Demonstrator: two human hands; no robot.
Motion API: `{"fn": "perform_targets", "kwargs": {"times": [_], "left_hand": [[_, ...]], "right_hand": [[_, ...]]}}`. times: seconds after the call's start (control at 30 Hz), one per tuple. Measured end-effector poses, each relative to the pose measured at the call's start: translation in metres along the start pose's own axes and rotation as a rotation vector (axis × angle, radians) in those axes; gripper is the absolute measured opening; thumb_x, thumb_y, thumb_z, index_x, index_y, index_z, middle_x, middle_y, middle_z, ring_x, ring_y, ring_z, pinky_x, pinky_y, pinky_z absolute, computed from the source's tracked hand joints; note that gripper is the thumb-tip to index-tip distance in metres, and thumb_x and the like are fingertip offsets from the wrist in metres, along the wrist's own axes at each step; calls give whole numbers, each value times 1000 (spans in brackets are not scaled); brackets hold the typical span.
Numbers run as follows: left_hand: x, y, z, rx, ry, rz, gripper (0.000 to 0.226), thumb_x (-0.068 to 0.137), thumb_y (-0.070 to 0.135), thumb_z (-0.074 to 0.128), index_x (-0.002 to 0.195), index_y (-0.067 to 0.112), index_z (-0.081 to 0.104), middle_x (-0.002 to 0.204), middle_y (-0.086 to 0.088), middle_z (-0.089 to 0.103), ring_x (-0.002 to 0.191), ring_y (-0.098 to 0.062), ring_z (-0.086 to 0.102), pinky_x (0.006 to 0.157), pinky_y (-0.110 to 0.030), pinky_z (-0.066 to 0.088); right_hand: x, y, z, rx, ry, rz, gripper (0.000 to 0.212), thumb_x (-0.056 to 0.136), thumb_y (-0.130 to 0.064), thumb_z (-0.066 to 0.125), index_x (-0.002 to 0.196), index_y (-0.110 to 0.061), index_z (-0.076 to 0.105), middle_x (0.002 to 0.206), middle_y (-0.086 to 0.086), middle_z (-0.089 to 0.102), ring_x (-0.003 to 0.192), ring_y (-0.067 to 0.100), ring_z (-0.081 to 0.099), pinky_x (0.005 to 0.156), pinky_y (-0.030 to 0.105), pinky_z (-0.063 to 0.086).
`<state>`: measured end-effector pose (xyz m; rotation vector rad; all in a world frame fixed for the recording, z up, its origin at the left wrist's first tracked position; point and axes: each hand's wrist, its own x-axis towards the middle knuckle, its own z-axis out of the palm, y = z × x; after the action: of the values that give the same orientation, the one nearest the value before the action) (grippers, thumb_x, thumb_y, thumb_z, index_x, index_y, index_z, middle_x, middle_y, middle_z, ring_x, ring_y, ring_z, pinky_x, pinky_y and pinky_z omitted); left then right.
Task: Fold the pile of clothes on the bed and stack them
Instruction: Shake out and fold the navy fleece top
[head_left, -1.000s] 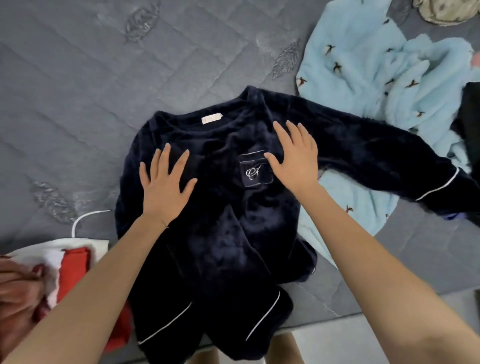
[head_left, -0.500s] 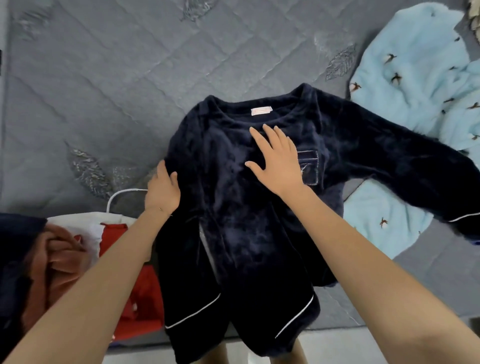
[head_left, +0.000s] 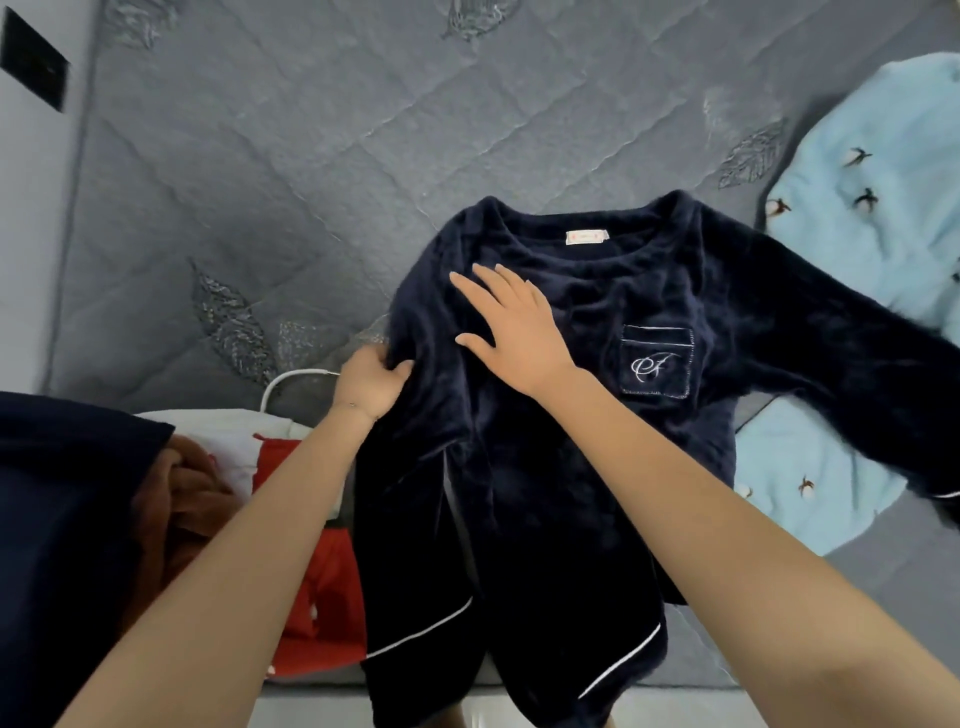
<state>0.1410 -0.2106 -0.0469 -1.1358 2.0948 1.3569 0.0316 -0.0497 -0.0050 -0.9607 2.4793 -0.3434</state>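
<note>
A navy fleece top (head_left: 571, 467) lay face up on the grey quilted bed (head_left: 311, 182), collar toward 12 o'clock and hem toward 6 o'clock at the bed's near edge. At the top's 9 o'clock edge the left hand (head_left: 370, 387) had its grip clenched on a bunch of the fabric. The right hand (head_left: 519, 332) rested flat on the chest, grip released, fingers spread toward 11 o'clock. The chest pocket (head_left: 655, 361) sat at its 3 o'clock. A light blue fleece garment (head_left: 872, 208) lay at 2 o'clock, partly under the outstretched sleeve; a red garment (head_left: 322, 597) lay at 8 o'clock.
</note>
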Motion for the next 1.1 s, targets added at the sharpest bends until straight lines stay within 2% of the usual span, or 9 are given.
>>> {"fn": "perform_targets", "kwargs": {"times": [0.1,0.2,0.27,0.33,0.47,0.6,0.83,0.97,1.1], "left_hand": [[-8,3,-3,-69,4,78,18,87,24,69,93,7,70,88,-8,72,84,-26,67,84,-45,53],[-18,9,-6,-117,-31,239,30,89,25,64,114,9,63,110,-2,68,102,-18,63,96,-42,50],[-26,14,-7,-194,-84,249,34,96,14,58,130,14,51,126,14,54,116,-1,51,101,-15,41],[-27,13,-6,-202,-84,251,36,98,8,54,128,23,39,113,27,42,99,18,43,81,6,30],[-21,5,-7,-182,0,279,27,91,9,64,97,12,39,83,11,39,68,6,41,64,-11,34],[-24,4,-12,-262,55,275,34,88,20,72,100,14,40,87,10,44,77,2,45,72,-13,38],[-21,5,-22,-152,-18,174,25,101,18,47,77,20,49,73,6,47,68,-8,43,68,-26,37],[-24,2,-24,-90,-305,-10,14,97,11,55,85,11,49,83,-6,53,78,-17,50,67,-28,42],[-31,1,-29,-107,-313,72,5,94,8,56,93,3,55,89,-10,55,86,-19,51,79,-37,43]], "right_hand": [[13,-10,1,25,-21,-60,64,100,-33,53,155,-27,22,162,1,21,151,23,10,122,46,10],[24,-20,1,67,-70,-146,62,100,-26,54,155,-25,24,161,1,23,151,23,12,121,47,13],[31,-27,0,83,-98,-206,62,100,-22,53,155,-24,24,161,0,26,151,24,12,121,48,14],[37,-32,-2,98,-137,-232,62,100,-20,52,154,-26,24,158,-1,31,150,23,13,122,46,8],[47,-32,-10,0,-137,-258,42,97,-27,57,139,-22,52,124,3,56,130,24,39,115,36,13],[52,-27,-15,-25,7,-259,18,94,-28,60,104,-16,70,99,4,60,104,25,49,99,31,26],[46,-26,-6,18,124,-119,14,97,-20,56,102,-14,67,101,1,64,104,23,53,103,34,28],[44,-26,-5,87,165,-27,13,95,-14,57,101,-10,68,98,5,68,99,26,58,94,37,37],[40,-31,-10,112,65,-153,23,86,-5,59,106,-13,67,107,1,66,119,29,52,107,43,31]]}}
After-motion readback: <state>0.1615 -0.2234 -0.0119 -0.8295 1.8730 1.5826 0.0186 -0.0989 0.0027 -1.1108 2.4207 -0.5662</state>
